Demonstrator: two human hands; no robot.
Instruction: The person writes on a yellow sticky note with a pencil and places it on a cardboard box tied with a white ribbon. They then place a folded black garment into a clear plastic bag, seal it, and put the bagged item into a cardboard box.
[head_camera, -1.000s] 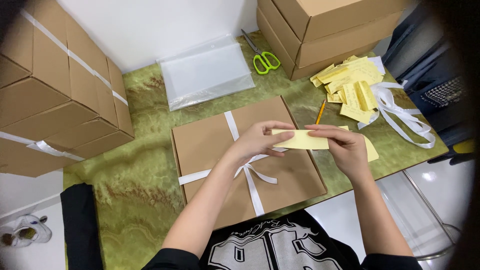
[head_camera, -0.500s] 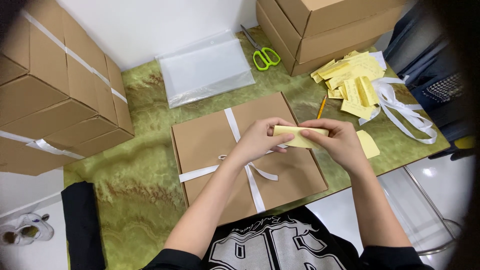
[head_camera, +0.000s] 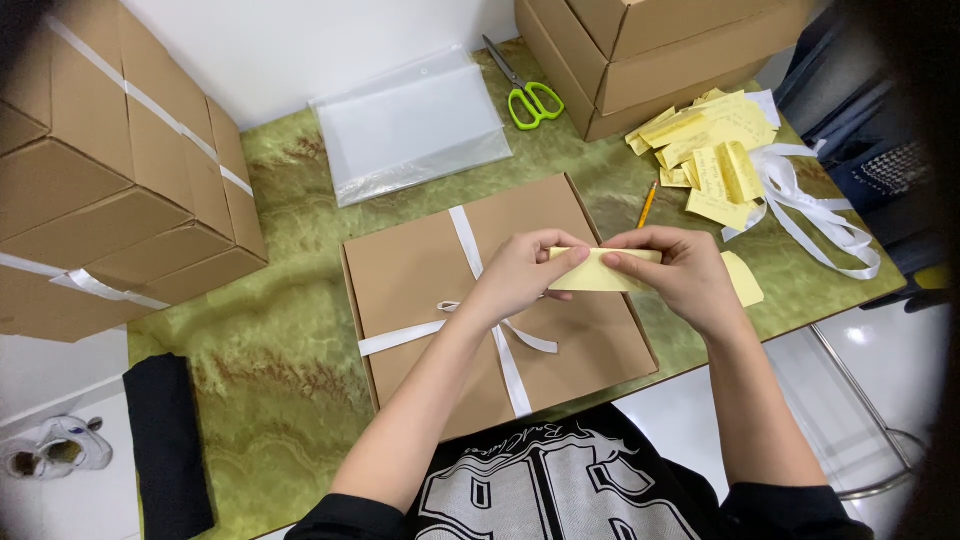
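A small packing room; stacked cardboard boxes (head_camera: 120, 190) left of the hands; scissors (head_camera: 525, 90), loose white ribbon (head_camera: 815, 210) beyond on a green table (head_camera: 270, 380).

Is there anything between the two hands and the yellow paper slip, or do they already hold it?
Nothing visible is between them. The left hand and the right hand both pinch the yellow paper slip directly, above the flat brown box tied with white ribbon.

We see our left hand (head_camera: 520, 275) and right hand (head_camera: 680, 280) bare, without rings or gloves, forearms uncovered. At six o'clock sits our black short-sleeved shirt (head_camera: 560, 490) bearing large white block print across the chest.
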